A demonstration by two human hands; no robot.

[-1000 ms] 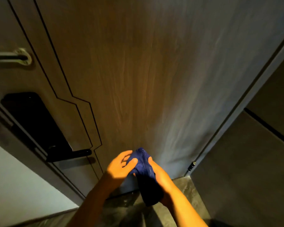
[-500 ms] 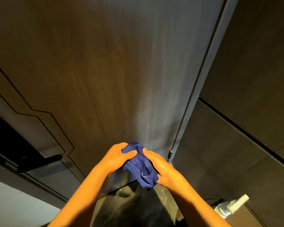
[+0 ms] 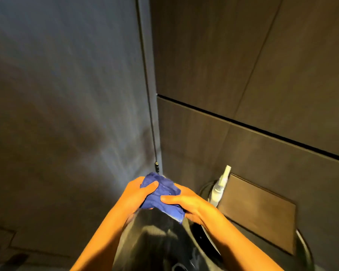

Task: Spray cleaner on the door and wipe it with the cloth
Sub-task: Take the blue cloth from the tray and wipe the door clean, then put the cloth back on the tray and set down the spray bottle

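Since the earlier frame our view has swung right: door handle gone from sight, spray bottle (image 3: 219, 187) now visible low right by the wall panels (image 3: 262, 75). We hold the blue cloth (image 3: 160, 194) bunched between both hands, left hand (image 3: 137, 194) and right hand (image 3: 190, 204) each closed on it, probably refolding for a fresh face. It sits just off the door (image 3: 67, 94), near its hinge edge. Bottle stands apart, within reach for spraying.

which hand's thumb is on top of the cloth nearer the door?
The left hand: its thumb lies across the upper part of the blue cloth, next to the door. The right hand grips lower down, on the spray bottle side.
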